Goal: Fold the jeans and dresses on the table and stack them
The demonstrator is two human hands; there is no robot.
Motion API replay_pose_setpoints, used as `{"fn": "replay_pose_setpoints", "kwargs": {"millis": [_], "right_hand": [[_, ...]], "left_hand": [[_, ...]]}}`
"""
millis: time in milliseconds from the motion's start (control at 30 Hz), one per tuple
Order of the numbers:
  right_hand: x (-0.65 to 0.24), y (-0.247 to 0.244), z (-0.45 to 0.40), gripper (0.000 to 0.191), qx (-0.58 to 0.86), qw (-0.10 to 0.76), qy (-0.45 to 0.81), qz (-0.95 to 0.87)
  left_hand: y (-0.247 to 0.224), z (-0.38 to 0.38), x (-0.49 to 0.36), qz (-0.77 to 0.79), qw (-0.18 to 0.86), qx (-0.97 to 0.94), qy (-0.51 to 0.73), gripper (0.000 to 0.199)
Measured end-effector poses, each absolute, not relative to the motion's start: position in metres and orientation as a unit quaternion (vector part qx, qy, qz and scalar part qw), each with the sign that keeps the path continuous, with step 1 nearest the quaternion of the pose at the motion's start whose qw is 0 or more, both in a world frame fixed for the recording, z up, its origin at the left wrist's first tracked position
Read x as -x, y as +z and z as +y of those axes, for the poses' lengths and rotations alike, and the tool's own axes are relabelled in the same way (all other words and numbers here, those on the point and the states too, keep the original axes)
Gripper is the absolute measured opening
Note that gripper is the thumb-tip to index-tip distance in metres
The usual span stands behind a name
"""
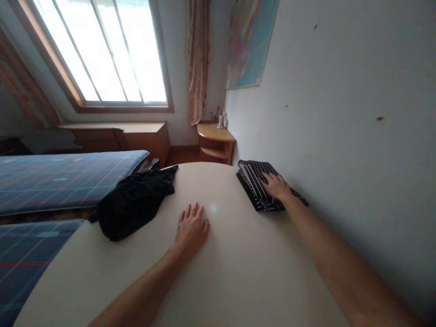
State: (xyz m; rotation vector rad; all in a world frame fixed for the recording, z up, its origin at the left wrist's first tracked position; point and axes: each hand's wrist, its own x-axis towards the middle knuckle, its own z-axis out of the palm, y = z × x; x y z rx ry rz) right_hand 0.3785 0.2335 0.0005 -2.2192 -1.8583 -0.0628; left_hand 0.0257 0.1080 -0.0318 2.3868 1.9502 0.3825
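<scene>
My left hand (193, 225) lies palm down on the bare tabletop (225, 268), its fingers spread and nothing held. On the right, my right hand (275, 185) rests with outstretched fingers on top of a folded black cloth with white stripes (254, 184). That striped cloth sits close to the wall, and part of it is hidden under the hand and wrist. To the left of my left hand, a crumpled black garment (134, 202) is spread near the table's left edge, with a portion hanging toward the edge.
A white wall (340, 150) borders the table on the right. Plaid mattresses (68, 181) lie along the left. Beyond the table stand a wooden corner shelf (216, 132) with small items on it and a low wooden desk (143, 128) beneath the window.
</scene>
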Motion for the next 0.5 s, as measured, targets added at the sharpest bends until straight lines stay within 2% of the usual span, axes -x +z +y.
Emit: {"fn": "replay_pose_setpoints", "kwargs": {"millis": [167, 233, 333, 400, 500], "right_hand": [[-0.370, 0.005, 0.219, 0.064, 0.771, 0.153, -0.023, -0.618], [-0.362, 0.019, 0.214, 0.057, 0.754, 0.213, -0.052, -0.620], [-0.334, 0.035, 0.201, 0.049, 0.700, 0.347, -0.128, -0.611], [-0.304, 0.034, 0.187, 0.046, 0.644, 0.401, -0.144, -0.636], [-0.255, 0.013, 0.161, 0.041, 0.590, 0.355, -0.082, -0.720]], "left_hand": [[-0.032, 0.110, -0.019, 0.611, 0.017, -0.780, 0.135, 0.049], [-0.032, 0.111, -0.017, 0.605, 0.017, -0.783, 0.143, 0.048], [-0.033, 0.112, -0.014, 0.602, 0.018, -0.784, 0.151, 0.048], [-0.034, 0.112, -0.014, 0.603, 0.019, -0.783, 0.153, 0.048], [-0.034, 0.112, -0.014, 0.604, 0.019, -0.782, 0.150, 0.049]]}}
